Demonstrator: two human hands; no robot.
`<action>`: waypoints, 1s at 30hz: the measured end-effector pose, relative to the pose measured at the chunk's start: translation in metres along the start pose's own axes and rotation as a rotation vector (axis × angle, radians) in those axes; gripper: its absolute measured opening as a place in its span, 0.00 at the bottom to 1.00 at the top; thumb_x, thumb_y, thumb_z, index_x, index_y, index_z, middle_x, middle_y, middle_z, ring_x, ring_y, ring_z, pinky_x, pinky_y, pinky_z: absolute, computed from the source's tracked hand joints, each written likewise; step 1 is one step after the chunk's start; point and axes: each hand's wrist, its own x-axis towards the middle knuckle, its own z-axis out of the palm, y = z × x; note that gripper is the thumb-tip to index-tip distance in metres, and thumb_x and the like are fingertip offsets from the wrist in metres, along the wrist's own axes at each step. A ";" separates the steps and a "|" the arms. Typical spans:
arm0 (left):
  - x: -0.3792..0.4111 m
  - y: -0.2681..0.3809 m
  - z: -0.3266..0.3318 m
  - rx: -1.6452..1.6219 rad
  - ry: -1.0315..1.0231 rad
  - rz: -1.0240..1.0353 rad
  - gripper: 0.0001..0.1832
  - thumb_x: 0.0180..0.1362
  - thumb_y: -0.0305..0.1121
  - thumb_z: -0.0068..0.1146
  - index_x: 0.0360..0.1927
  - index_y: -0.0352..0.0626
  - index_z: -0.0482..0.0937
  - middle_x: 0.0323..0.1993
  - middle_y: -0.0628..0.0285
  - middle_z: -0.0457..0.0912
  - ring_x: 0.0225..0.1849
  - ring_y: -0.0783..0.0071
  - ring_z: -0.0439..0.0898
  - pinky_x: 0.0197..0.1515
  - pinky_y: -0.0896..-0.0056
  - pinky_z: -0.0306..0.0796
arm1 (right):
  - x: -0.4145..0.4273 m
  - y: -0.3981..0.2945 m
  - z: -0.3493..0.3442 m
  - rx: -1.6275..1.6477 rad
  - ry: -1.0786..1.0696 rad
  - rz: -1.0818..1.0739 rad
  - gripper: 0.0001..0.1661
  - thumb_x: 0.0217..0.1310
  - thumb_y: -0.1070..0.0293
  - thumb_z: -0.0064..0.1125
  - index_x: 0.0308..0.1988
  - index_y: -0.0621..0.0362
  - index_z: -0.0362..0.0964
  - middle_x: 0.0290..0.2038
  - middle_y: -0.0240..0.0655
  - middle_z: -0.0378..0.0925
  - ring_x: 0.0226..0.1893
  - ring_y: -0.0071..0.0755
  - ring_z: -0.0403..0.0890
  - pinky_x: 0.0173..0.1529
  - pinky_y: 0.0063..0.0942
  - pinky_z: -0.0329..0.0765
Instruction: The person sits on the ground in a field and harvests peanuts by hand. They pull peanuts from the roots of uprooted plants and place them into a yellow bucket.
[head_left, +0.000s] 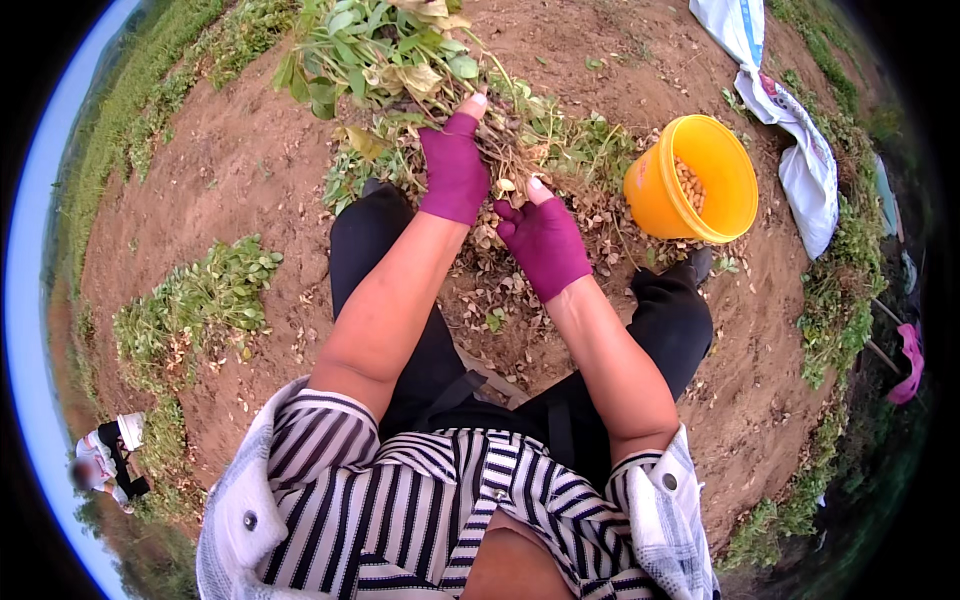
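My left hand (457, 165), in a purple fingerless glove, grips the stems of an uprooted peanut plant (390, 56). Its leafy top points away from me and its roots (510, 146) hang towards my right hand. At the root end, my right hand (546, 232), gloved the same way, has its thumb and fingers at a pale peanut pod (506, 184); whether they pinch it cannot be made out. A yellow bucket (637, 187) stands tilted to the right of my hands, with peanut pods (688, 186) inside.
More pulled plants (577, 146) and dry leaves (495, 289) lie on the soil between my legs. White woven sacks (806, 180) lie beyond the bucket. A plant heap (202, 300) is at left. Farther off, another person (101, 461) sits near a white bucket (131, 430).
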 end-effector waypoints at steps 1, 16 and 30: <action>0.001 -0.002 0.000 -0.006 -0.020 -0.009 0.20 0.50 0.35 0.56 0.46 0.38 0.72 0.40 0.59 0.76 0.40 0.67 0.76 0.45 0.66 0.71 | 0.001 0.000 -0.003 0.026 0.001 0.009 0.21 0.58 0.55 0.54 0.47 0.52 0.62 0.42 0.33 0.70 0.38 0.35 0.74 0.36 0.27 0.71; -0.006 0.004 0.000 -0.032 -0.055 -0.089 0.18 0.51 0.36 0.55 0.44 0.39 0.74 0.38 0.60 0.77 0.39 0.68 0.77 0.44 0.66 0.71 | -0.003 0.000 0.010 -0.333 0.010 -0.086 0.17 0.56 0.53 0.54 0.37 0.54 0.68 0.29 0.30 0.72 0.24 0.26 0.71 0.26 0.21 0.65; -0.007 0.012 0.001 -0.107 -0.123 -0.200 0.14 0.48 0.36 0.54 0.38 0.42 0.74 0.33 0.59 0.78 0.33 0.65 0.78 0.38 0.65 0.73 | -0.010 -0.005 0.015 -0.264 -0.062 0.014 0.16 0.57 0.56 0.44 0.23 0.53 0.62 0.13 0.27 0.60 0.10 0.21 0.56 0.15 0.20 0.50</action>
